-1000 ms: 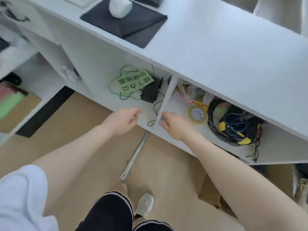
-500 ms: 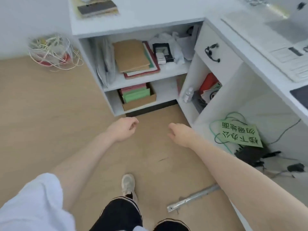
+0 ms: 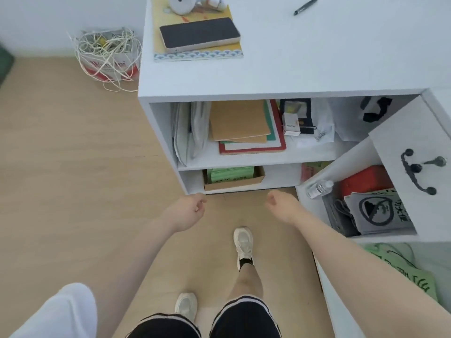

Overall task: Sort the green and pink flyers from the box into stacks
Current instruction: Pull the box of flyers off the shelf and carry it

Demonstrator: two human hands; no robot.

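The shallow brown cardboard box (image 3: 234,178) of green paper flyers (image 3: 230,173) sits on the cabinet's bottom shelf, lengthwise across, straight ahead between her loosely curled, empty left hand (image 3: 188,211) and right hand (image 3: 284,206), equally near.

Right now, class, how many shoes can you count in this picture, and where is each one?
2. One white shoe is on the wooden floor ahead, between the two hands; the other white shoe is nearer, just above the black shorts. None seems hidden.
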